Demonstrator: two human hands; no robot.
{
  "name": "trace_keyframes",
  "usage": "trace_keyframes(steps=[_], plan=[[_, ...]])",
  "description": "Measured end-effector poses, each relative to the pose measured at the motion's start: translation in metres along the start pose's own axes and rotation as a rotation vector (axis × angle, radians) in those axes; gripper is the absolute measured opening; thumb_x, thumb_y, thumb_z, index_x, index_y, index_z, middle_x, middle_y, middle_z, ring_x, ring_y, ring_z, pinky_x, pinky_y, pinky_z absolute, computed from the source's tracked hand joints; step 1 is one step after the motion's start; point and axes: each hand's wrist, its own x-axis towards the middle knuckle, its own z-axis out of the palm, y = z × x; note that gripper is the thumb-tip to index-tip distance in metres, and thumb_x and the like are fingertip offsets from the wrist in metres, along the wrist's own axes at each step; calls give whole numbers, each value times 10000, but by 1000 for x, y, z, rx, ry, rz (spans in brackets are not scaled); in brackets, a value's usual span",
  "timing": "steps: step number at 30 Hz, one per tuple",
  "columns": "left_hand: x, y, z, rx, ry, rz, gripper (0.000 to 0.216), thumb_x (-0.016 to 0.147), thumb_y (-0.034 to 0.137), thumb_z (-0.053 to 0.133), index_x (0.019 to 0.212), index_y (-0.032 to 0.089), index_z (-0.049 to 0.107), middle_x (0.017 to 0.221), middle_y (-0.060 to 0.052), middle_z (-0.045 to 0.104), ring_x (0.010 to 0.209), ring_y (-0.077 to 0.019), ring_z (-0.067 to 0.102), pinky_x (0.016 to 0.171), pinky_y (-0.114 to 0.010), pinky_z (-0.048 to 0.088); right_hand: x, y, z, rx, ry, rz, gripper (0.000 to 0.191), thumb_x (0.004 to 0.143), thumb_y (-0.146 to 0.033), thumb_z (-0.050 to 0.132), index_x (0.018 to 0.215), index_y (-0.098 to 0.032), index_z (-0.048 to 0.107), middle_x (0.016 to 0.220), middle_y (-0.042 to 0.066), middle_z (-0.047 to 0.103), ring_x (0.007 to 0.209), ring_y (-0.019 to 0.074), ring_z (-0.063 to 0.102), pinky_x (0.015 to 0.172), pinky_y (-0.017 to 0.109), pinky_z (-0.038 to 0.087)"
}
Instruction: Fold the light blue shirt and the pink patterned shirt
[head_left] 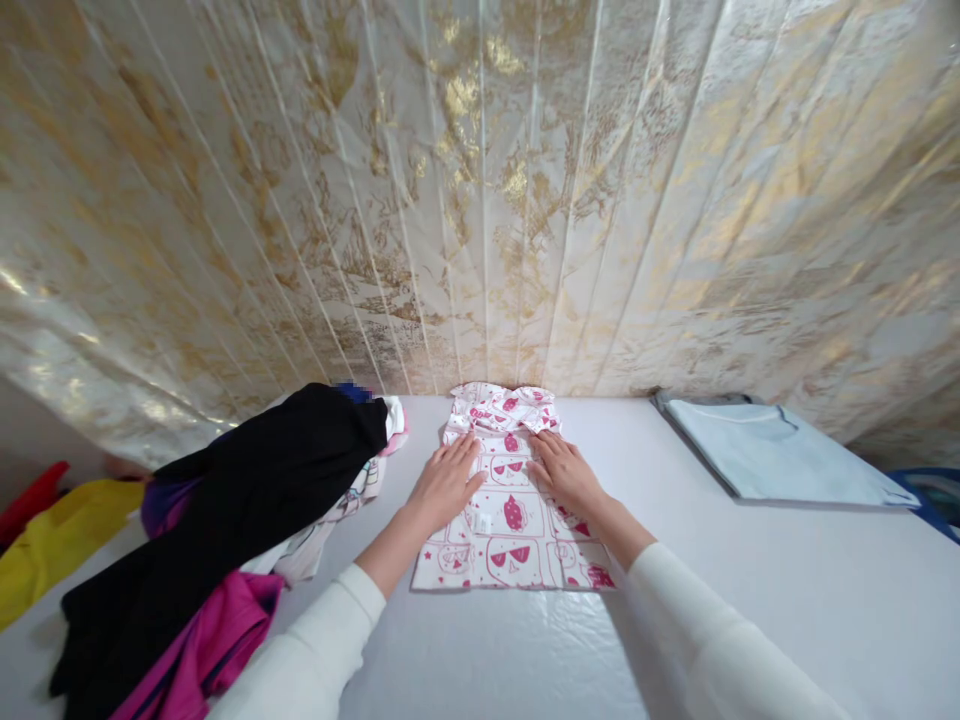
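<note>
A white garment with pink cartoon prints point(514, 515) lies on the white table in front of me. Its far end is bunched and folded over, while the near edge lies flat and fairly straight. My left hand point(448, 482) rests on its left side, palm down, with the thumb stretched inward. On the right side lies my right hand point(566, 470), also flat with fingers extended. Both hands touch the cloth near the folded far part, and neither grips it. A small white label shows on the cloth between my arms.
To the left is a heap of clothes, with a black garment point(247, 480) on top and a magenta one point(217, 640) below. A yellow cloth point(71, 525) lies farther left. Folded light blue clothing point(780, 455) sits at the right. A gold-patterned curtain point(480, 200) hangs behind the table.
</note>
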Motion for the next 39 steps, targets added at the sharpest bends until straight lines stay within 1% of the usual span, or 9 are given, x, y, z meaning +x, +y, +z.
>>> trace_keyframes(steps=[3, 6, 9, 12, 18, 26, 30, 34, 39], plan=[[-9, 14, -7, -11, 27, 6, 459, 1006, 283, 371, 1435, 125, 326, 1528, -145, 317, 1413, -237, 279, 1119, -452, 266, -6, -10, -8, 32, 20, -17, 408, 947, -220, 432, 1344, -126, 452, 1369, 165, 528, 1290, 275, 466, 1040, 439, 406], [-31, 50, -19, -71, 53, 21, 437, 964, 169, 430, 1398, 168, 373, 1500, -103, 376, 1383, -213, 318, 1116, -425, 269, -32, -26, -24, 111, 18, -50, 392, 884, -69, 422, 1253, -161, 519, 1264, 121, 591, 1188, 225, 537, 988, 378, 450], [-51, 91, -30, -325, 25, 116, 211, 918, 119, 522, 1092, 224, 576, 1205, -3, 599, 1151, -157, 502, 1004, -314, 372, -59, -40, -39, 270, -27, -120, 419, 801, 42, 384, 1034, -216, 619, 1077, 63, 649, 1030, 194, 586, 901, 351, 481], [-60, 114, -32, -429, -72, 200, 90, 886, 137, 603, 911, 223, 611, 983, 26, 617, 985, -151, 532, 879, -277, 417, -77, -45, -47, 337, -78, -171, 430, 727, 91, 386, 884, -222, 635, 982, 43, 655, 934, 187, 593, 849, 344, 483], [-62, 115, -27, -432, -129, 208, 128, 899, 121, 584, 916, 227, 654, 944, 9, 608, 926, -161, 549, 824, -280, 427, -84, -39, -39, 356, -94, -172, 404, 666, 102, 405, 790, -214, 625, 994, 40, 635, 933, 189, 578, 808, 322, 476], [-55, 132, -29, -339, -131, 253, 120, 916, 114, 544, 996, 201, 561, 978, 2, 597, 894, -158, 569, 785, -265, 456, -84, -36, -37, 531, 4, -96, 297, 819, -25, 403, 876, -224, 616, 986, 59, 628, 943, 191, 586, 836, 341, 495], [-48, 142, -23, -221, -91, 327, 87, 939, 138, 511, 937, 202, 570, 1000, -13, 564, 891, -163, 572, 739, -263, 471, -89, -30, -45, 507, 30, -24, 202, 864, -115, 440, 887, -233, 603, 944, 53, 636, 908, 207, 581, 812, 357, 496], [-45, 144, -15, -209, -58, 331, 41, 926, 175, 560, 893, 193, 578, 967, -8, 584, 874, -168, 575, 724, -265, 474, -100, -23, -61, 522, -38, 73, 179, 831, -105, 441, 823, -233, 566, 882, 33, 613, 873, 205, 579, 791, 348, 489], [-42, 140, -7, -353, -19, 234, 36, 916, 193, 590, 881, 200, 585, 902, 18, 618, 853, -148, 589, 747, -246, 458, -119, -28, -82, 560, -234, 57, 184, 797, -74, 454, 833, -239, 528, 900, 12, 589, 900, 194, 558, 811, 335, 469]])
